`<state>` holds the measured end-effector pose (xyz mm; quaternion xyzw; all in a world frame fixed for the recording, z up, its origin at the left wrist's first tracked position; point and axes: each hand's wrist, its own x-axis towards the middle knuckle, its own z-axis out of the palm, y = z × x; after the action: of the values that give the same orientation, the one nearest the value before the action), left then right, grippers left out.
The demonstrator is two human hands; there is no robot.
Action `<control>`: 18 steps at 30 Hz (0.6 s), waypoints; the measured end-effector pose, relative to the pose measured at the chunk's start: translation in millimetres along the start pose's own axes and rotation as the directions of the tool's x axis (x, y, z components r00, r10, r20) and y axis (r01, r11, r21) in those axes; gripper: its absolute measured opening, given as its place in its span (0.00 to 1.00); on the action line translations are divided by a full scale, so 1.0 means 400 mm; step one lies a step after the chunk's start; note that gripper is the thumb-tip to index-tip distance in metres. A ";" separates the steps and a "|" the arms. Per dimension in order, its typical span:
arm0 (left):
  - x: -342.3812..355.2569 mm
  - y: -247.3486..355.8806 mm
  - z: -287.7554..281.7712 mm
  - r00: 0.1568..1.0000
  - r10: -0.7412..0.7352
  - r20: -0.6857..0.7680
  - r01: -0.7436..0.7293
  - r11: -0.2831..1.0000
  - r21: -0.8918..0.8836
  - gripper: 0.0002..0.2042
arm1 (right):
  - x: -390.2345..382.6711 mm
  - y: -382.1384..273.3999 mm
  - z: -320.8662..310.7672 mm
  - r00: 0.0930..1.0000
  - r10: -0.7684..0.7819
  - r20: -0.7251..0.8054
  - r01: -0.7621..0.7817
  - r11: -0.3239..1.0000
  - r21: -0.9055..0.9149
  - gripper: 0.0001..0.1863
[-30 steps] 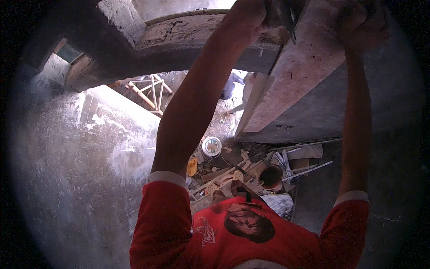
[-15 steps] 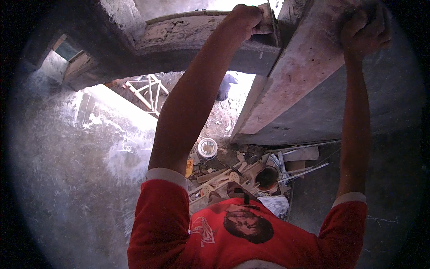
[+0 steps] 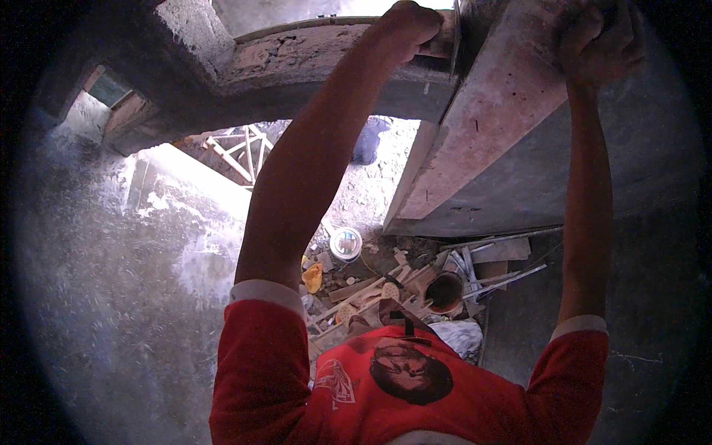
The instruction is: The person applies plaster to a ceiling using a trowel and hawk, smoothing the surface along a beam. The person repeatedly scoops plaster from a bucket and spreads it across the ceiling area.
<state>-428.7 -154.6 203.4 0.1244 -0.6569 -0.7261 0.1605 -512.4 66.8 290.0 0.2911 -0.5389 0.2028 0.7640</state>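
Both my arms reach up and forward. My left hand [image 3: 412, 31] is closed in a fist beside a short, pale brown block-like piece [image 3: 440, 35], at the junction of a rough plastered ledge [image 3: 297, 50] and a slanted, pinkish plastered wall edge [image 3: 486, 122]. A thin dark upright edge [image 3: 455, 44] stands right next to that fist. My right hand [image 3: 602, 46] is high on the right, its fingers bent and closed against the upper part of the wall. Shadow hides what the right fingers hold, if anything.
Below lie a white bucket [image 3: 345, 243], a reddish-brown bucket [image 3: 445, 292], wood scraps [image 3: 356, 293], pale strips [image 3: 504, 280], a yellow cloth-like thing [image 3: 312, 278] and a whitish sack [image 3: 456, 337]. Through the opening show a timber frame [image 3: 241, 152] and a dark-clothed person [image 3: 367, 141].
My left hand and the ledge appear slightly shifted to the left in the picture. The right hand stays at the wall with its fingers a little differently bent. More of the dark-clothed person shows.
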 end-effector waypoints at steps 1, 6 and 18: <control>-0.003 0.002 -0.002 1.000 -0.001 0.004 0.001 1.000 0.005 0.09 | 0.000 -0.001 0.001 1.000 0.007 0.002 -0.007 1.000 0.008 0.29; -0.020 0.003 0.007 1.000 -0.006 0.021 0.005 0.999 0.042 0.09 | 0.001 0.000 0.001 1.000 0.004 0.002 -0.004 1.000 0.022 0.29; -0.216 0.037 -0.058 0.936 0.201 0.288 -0.350 0.574 0.740 0.11 | -0.001 0.011 0.002 1.000 -0.011 -0.017 0.012 0.999 0.046 0.29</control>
<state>-339.4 -143.0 213.2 0.0145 -0.9286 -0.3414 0.1444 -515.9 69.5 290.9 0.3102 -0.5261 0.2131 0.7627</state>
